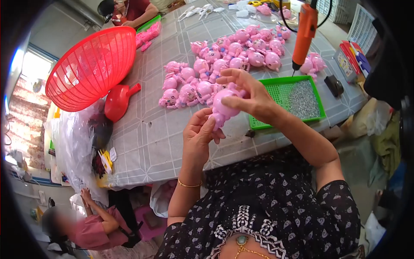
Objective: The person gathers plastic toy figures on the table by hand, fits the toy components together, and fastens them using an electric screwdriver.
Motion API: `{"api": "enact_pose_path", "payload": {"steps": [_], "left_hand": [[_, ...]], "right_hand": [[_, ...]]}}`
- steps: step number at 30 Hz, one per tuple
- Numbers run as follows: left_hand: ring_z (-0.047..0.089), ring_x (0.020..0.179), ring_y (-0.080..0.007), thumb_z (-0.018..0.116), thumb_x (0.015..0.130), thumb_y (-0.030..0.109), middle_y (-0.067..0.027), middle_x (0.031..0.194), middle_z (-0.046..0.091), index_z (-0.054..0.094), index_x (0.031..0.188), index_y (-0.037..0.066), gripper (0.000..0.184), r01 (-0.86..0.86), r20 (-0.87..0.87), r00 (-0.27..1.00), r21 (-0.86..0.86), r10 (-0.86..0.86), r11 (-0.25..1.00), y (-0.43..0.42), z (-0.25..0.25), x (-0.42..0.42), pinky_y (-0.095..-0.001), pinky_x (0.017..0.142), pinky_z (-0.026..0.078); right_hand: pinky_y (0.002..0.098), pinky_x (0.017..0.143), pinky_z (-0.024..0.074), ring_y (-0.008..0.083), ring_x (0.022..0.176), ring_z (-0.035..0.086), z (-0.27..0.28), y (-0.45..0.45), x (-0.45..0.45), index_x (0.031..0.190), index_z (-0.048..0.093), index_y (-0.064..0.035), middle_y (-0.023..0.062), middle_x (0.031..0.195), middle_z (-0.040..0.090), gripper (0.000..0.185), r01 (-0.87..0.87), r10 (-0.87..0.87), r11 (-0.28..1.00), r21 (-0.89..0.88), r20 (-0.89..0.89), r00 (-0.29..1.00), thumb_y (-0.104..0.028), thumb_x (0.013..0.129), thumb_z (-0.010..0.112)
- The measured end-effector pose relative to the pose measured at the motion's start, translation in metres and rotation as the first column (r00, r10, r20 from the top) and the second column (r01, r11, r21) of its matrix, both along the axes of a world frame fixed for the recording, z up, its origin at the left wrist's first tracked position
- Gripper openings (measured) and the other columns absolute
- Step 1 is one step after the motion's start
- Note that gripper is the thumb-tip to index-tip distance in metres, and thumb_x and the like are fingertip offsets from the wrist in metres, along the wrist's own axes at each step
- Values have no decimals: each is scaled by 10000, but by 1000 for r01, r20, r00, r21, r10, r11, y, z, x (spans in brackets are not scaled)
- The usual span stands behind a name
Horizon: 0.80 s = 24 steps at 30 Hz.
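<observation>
Between my two hands is a glossy pink plastic toy figure (226, 103), held over the near part of the table. My left hand (200, 129) grips its lower end with thumb and fingers. My right hand (254, 97) has its thumb pressed on the rounded upper part, fingers curved around the far side. Just beyond lie many matching pink toy figures (220, 64) in a loose group. Right of my hands, a green tray (271, 101) contains a heap of small silvery screws (304, 99). An orange electric screwdriver (304, 36) hangs tip down above the tray's far edge.
A large red basket (92, 69) and a red scoop (118, 102) are at the table's left. Clear plastic bags (77, 142) hang beside it. One person (99, 224) sits lower left, another (133, 13) at the far side. A dark block (334, 85) lies right of the tray.
</observation>
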<state>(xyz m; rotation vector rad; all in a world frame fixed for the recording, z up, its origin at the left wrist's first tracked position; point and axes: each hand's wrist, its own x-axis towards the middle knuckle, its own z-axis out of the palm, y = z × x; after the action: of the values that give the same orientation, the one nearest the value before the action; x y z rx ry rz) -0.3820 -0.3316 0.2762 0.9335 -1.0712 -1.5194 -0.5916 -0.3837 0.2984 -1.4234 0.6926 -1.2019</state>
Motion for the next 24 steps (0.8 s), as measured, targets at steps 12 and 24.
{"api": "enact_pose_path", "payload": {"steps": [12, 24], "left_hand": [[536, 743, -170, 558, 1018, 218, -148, 1165, 627, 510, 1327, 54, 353, 341, -730, 674, 168, -115, 925, -2, -41, -20, -240, 597, 450], [644, 1012, -201, 544, 1023, 225, -104, 1149, 637, 520, 1270, 53, 302, 23, -186, 983, 145, 4, 989, 16, -52, -29, -315, 724, 532]], "right_hand": [[352, 1041, 430, 196, 1233, 518, -42, 38, -16, 1471, 332, -4, 122, 1353, 531, 622, 81, -88, 995, 52, 167, 982, -138, 941, 629], [323, 921, 503, 159, 1114, 591, -69, 42, 1, 1487, 344, -54, 109, 1295, 575, 822, 173, -175, 979, -110, -8, 985, -120, 811, 808]]}}
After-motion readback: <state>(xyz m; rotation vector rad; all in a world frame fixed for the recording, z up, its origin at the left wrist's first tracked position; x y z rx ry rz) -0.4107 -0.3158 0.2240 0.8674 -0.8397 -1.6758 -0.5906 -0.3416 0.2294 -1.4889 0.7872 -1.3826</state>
